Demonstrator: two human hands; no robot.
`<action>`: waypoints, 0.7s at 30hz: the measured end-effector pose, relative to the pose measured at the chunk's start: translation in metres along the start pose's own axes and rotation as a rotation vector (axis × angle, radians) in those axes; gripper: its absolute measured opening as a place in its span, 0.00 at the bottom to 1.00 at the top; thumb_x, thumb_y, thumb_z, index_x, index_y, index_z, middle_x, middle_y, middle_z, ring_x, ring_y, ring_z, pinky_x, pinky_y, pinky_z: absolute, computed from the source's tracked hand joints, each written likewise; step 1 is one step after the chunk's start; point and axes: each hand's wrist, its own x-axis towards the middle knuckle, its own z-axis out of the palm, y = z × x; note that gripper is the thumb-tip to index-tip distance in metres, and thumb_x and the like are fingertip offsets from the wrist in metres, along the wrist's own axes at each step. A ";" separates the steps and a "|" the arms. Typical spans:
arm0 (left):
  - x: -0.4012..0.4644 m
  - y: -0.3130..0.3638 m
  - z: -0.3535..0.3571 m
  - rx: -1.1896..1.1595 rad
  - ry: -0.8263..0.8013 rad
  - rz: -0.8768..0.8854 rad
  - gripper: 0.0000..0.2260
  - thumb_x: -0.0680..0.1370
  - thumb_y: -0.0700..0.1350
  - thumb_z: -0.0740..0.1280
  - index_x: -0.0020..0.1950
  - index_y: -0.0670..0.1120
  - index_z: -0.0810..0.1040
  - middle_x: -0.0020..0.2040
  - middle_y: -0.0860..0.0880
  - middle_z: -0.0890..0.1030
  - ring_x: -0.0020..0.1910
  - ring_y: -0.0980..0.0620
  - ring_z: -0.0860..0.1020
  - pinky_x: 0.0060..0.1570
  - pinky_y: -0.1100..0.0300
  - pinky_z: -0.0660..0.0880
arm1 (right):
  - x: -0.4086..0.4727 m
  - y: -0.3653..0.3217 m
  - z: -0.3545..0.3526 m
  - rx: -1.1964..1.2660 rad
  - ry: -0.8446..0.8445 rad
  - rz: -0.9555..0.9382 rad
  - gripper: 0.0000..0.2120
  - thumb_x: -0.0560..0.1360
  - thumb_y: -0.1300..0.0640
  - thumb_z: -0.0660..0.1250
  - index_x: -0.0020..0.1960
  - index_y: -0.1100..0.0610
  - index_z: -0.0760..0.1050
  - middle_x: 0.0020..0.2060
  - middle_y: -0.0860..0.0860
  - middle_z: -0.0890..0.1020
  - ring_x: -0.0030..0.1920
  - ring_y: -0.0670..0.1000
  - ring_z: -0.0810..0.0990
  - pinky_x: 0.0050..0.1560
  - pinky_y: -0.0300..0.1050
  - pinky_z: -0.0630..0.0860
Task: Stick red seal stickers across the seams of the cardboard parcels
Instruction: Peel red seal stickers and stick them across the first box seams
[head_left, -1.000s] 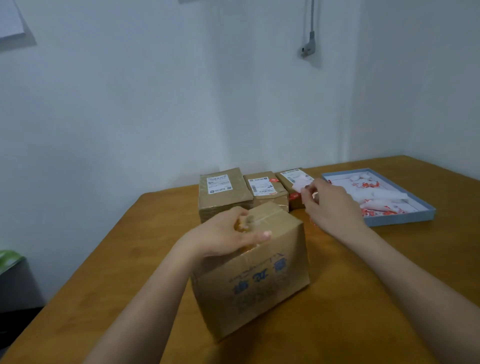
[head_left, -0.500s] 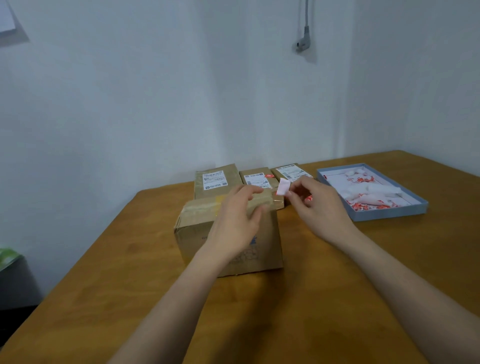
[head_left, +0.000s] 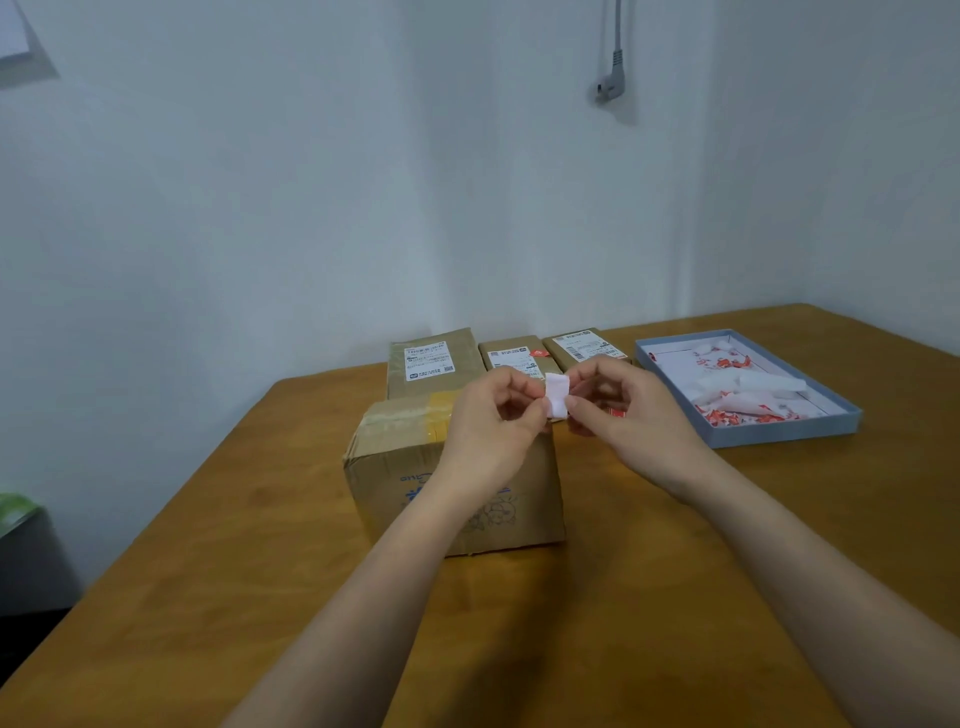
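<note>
- The left hand (head_left: 493, 415) and the right hand (head_left: 623, 410) meet above the large cardboard parcel (head_left: 415, 467), each pinching one side of a small white sticker slip (head_left: 557, 397) between thumb and fingertips; its white side faces the camera.
- The large cardboard parcel stands on the wooden bench (head_left: 260, 571), brown tape running across its top and blue print on its near face.
- Three smaller parcels sit in a row behind it by the wall: the left one (head_left: 434, 358), the middle one (head_left: 511, 356) bearing a red seal (head_left: 540, 353) on top, and the right one (head_left: 582, 345). All carry white shipping labels.
- To the right, well apart from the parcels, a shallow blue tray (head_left: 779, 436) holds white backing papers with red scraps.
</note>
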 end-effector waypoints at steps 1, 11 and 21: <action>0.000 0.000 -0.001 -0.030 -0.006 -0.016 0.02 0.77 0.37 0.68 0.46 0.44 0.78 0.38 0.47 0.83 0.38 0.52 0.82 0.43 0.61 0.79 | 0.000 0.000 0.000 0.008 -0.005 -0.012 0.06 0.75 0.63 0.68 0.50 0.54 0.78 0.40 0.51 0.82 0.43 0.52 0.82 0.51 0.55 0.80; 0.000 0.001 -0.012 -0.446 -0.134 -0.243 0.04 0.78 0.33 0.65 0.48 0.39 0.78 0.41 0.41 0.83 0.39 0.48 0.82 0.47 0.56 0.80 | 0.002 -0.001 0.003 0.024 -0.029 -0.091 0.12 0.76 0.68 0.64 0.47 0.56 0.82 0.40 0.52 0.83 0.42 0.51 0.82 0.43 0.41 0.80; -0.001 -0.004 -0.014 -0.556 -0.155 -0.256 0.07 0.75 0.34 0.69 0.53 0.37 0.79 0.49 0.37 0.83 0.46 0.43 0.83 0.52 0.52 0.79 | 0.002 0.002 0.004 0.025 -0.004 -0.031 0.07 0.76 0.61 0.67 0.46 0.52 0.83 0.40 0.51 0.84 0.43 0.52 0.82 0.46 0.55 0.81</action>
